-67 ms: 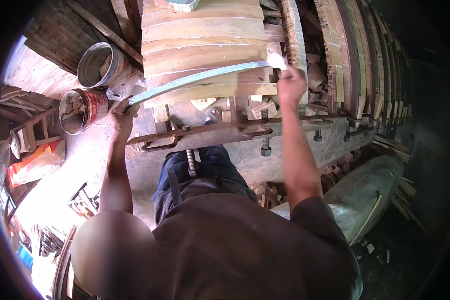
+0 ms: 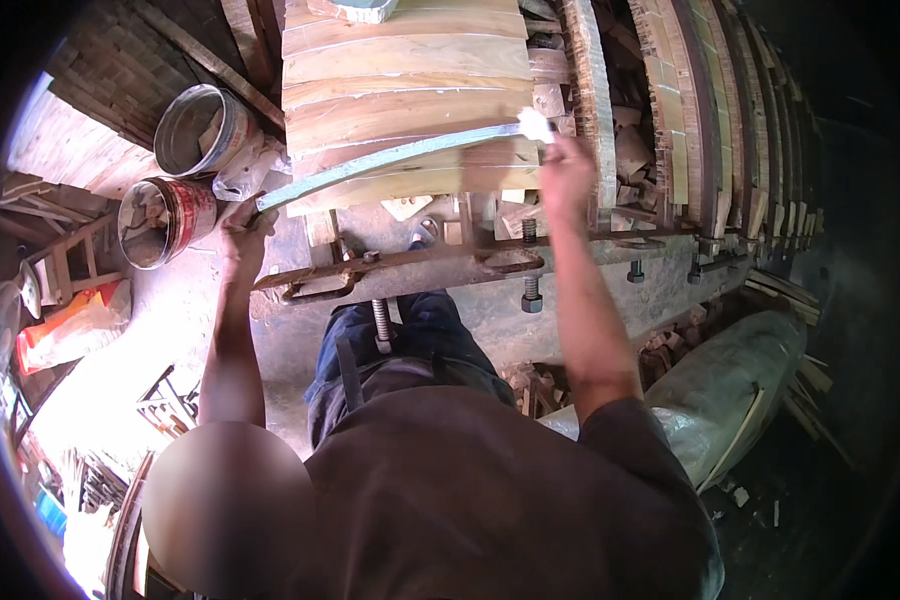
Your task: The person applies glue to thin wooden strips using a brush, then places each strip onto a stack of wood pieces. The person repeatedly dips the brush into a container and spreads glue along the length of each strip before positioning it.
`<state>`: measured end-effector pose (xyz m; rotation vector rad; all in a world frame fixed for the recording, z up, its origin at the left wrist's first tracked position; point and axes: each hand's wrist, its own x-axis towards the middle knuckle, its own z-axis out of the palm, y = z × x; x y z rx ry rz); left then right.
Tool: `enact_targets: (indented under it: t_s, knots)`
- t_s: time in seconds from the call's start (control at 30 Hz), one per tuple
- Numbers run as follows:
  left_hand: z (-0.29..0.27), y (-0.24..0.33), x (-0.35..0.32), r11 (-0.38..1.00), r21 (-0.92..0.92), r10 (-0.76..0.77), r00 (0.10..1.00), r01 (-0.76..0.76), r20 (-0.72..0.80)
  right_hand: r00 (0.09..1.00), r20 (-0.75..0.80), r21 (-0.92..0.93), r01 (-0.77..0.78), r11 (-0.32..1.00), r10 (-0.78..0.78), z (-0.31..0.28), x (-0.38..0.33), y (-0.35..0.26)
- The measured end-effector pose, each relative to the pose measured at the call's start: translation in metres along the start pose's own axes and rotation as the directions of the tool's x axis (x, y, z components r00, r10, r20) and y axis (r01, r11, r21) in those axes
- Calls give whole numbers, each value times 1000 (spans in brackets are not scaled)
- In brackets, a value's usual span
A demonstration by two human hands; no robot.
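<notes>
A long, thin, curved grey-green strip (image 2: 390,158) lies across the front of a stack of curved wooden boards (image 2: 410,90). My left hand (image 2: 240,228) is closed on the strip's low left end. My right hand (image 2: 566,168) grips its higher right end, where a small white piece (image 2: 535,124) sticks out above my fingers. Both arms reach up from my body at the lower edge. The boards rest on a rusty metal clamp frame (image 2: 420,262) with threaded bolts.
Two round buckets (image 2: 195,125) (image 2: 160,220) with scraps stand at the left beside a crumpled bag. An orange sack (image 2: 70,322) lies further left. Rows of curved wooden ribs (image 2: 690,120) fill the right. A big grey bundle (image 2: 735,385) lies at lower right.
</notes>
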<state>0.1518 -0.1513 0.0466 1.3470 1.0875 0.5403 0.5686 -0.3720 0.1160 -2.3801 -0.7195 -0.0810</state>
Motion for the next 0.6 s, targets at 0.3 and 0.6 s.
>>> enact_targets:
  t_s: [0.3, 0.6]
  knots:
    - [-2, -2, 4, 999, 14, -37, 999, 36, 23, 920, 243, 584, -392, 711, 307, 16, 8, 47]
    - [-9, -9, 8, 988, 141, -79, 995, 70, 60, 986, -59, -36, 154, 987, -156, 17, -8, 17]
